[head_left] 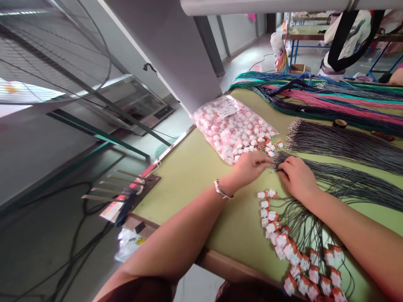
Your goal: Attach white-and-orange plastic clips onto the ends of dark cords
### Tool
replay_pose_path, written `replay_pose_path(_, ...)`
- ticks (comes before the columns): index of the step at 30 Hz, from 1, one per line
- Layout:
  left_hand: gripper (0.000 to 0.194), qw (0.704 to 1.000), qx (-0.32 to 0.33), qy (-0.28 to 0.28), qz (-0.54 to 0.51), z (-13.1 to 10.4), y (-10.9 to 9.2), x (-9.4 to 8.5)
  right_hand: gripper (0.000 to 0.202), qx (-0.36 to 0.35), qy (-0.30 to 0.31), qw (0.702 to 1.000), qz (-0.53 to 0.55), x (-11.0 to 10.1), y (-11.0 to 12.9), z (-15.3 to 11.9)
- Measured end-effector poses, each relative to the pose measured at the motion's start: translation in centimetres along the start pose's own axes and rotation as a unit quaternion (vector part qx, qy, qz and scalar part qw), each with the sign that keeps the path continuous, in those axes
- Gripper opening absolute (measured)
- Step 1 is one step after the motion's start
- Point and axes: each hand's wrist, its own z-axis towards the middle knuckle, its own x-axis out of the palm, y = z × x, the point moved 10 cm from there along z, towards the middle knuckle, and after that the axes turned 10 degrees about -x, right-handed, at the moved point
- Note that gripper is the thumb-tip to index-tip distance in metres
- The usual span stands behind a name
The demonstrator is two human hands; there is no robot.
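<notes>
My left hand (251, 168) is closed, its fingertips together beside the metal-tipped ends of a bundle of black wires (333, 174). What lies between those fingertips is too small to make out. My right hand (298, 177) rests over the same bundle, thumb and fingers pinching wire near its ends. Just behind my left hand lies a clear plastic bag (233, 123) full of small white-and-orange connectors, with several loose connectors (267, 144) at its mouth. Toward the front of the table, wires fitted with white-and-orange connectors (285, 243) lie in a curved pile under my right forearm.
A second black wire bundle (343, 142) lies farther back, with a roll of dark tape (340, 123) beside it. Long coloured wires (340, 98) stretch along the far side. A pronged rack (138, 188) sits on the table's left edge. A fan cage (56, 50) stands at upper left.
</notes>
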Motion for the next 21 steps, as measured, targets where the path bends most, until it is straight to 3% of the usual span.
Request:
replay_pose_path(1, 0.025, 0.995, -0.016, -0.087, 0.053, 0.6, 0.7, -1.3, 0.017, -0.004, 0.000, 1.000, 0.001, 0.0, 0.1, 0.0)
replay_pose_path(2, 0.029, 0.986, -0.014, -0.130, 0.100, 1.0, 0.9, -1.7, 0.017, -0.006, -0.007, 1.000, 0.003, -0.1, 0.1, 0.0)
replay_pose_path(7, 0.035, 0.960, 0.038, -0.074, 0.268, 2.7, 0.7, 1.1, 0.025, 0.004, -0.056, 0.998, -0.007, -1.3, -0.9, 0.2)
replay_pose_path(14, 0.025, 0.949, 0.039, -0.053, 0.309, 2.1, 1.2, 1.9, 0.024, 0.029, 0.009, 0.998, -0.060, -0.1, -1.6, 0.8)
replay_pose_path(18, 0.029, 0.947, 0.029, -0.062, 0.314, 1.7, 1.0, 1.3, 0.024, 0.038, 0.022, 0.994, -0.095, -0.3, -1.4, 0.8)
replay_pose_path(21, 0.035, 0.959, 0.001, -0.128, 0.252, 1.0, 0.8, -1.1, 0.024, 0.047, 0.004, 0.994, -0.103, -1.1, -1.3, 0.8)
